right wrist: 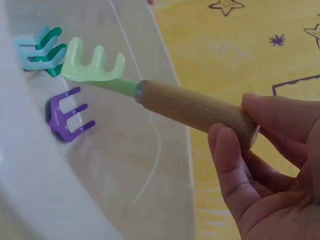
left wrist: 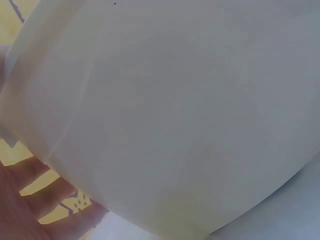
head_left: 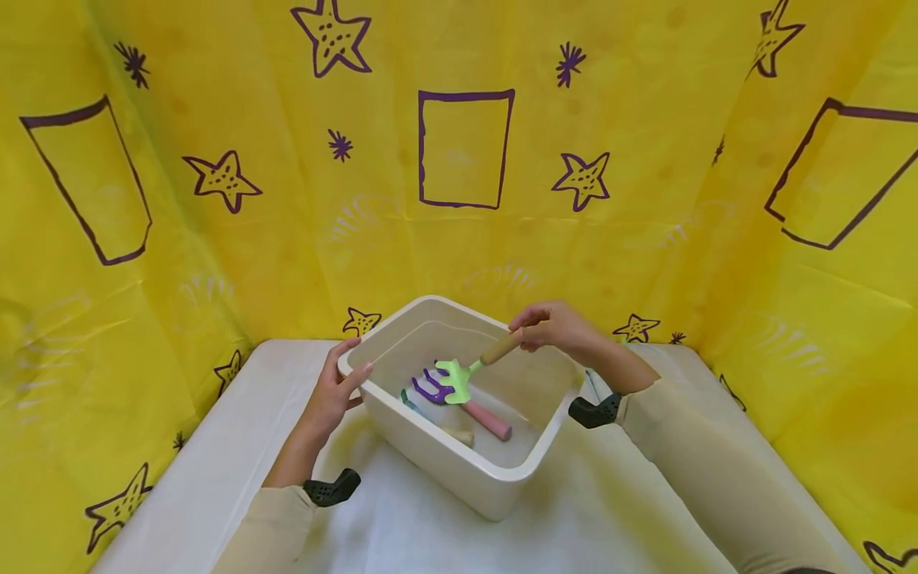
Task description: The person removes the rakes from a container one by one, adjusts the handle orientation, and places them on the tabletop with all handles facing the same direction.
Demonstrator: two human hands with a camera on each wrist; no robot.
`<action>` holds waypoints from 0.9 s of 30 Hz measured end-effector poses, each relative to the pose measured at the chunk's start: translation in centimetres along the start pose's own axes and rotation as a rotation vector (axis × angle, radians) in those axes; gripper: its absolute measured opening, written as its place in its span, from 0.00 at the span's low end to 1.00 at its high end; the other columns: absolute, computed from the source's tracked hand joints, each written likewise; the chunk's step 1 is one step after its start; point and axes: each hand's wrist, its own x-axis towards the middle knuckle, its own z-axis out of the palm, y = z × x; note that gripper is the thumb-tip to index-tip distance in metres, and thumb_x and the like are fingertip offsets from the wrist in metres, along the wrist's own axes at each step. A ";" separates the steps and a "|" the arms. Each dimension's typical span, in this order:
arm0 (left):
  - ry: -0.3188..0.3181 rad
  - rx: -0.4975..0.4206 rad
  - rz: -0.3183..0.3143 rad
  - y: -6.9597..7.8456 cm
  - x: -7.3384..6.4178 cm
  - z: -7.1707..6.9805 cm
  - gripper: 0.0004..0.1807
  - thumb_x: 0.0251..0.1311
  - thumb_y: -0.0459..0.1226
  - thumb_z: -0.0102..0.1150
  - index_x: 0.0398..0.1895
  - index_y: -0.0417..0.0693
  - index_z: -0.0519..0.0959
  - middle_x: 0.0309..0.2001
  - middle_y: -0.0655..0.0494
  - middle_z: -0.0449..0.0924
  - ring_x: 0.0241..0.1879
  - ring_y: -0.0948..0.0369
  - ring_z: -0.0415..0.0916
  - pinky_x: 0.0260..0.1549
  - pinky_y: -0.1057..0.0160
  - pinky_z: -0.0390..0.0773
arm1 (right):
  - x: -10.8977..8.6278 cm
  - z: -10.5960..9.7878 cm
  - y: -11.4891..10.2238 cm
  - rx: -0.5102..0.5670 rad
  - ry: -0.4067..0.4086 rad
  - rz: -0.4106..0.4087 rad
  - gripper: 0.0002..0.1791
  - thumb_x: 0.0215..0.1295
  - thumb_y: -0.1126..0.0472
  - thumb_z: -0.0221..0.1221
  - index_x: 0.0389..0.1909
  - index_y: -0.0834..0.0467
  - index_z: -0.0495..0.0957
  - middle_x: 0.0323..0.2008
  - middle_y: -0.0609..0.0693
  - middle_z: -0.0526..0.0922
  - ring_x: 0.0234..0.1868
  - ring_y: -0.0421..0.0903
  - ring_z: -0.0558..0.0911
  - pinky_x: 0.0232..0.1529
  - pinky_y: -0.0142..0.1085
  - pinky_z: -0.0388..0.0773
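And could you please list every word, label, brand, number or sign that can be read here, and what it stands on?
There are none: no word, label, brand or number can be read in any view.
The yellow backdrop carries only drawn stars, bursts and box outlines.
The white tub and pale green hand fork show no readable print.

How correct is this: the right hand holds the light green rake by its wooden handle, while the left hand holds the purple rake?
Not quite: the left hand grips the pale bin's rim, as the head view shows; the purple rake lies in the bin. The right hand does hold the light green rake by its wooden handle.
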 end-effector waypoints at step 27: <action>0.013 0.023 -0.016 0.2 -0.1 0.3 0.35 0.68 0.51 0.54 0.73 0.61 0.51 0.70 0.44 0.54 0.60 0.40 0.66 0.54 0.37 0.70 | -5.6 -6.1 0.8 0.470 0.410 -0.083 0.02 0.65 0.65 0.61 0.37 0.60 0.81 0.33 0.53 0.81 0.29 0.45 0.85 0.37 0.33 0.83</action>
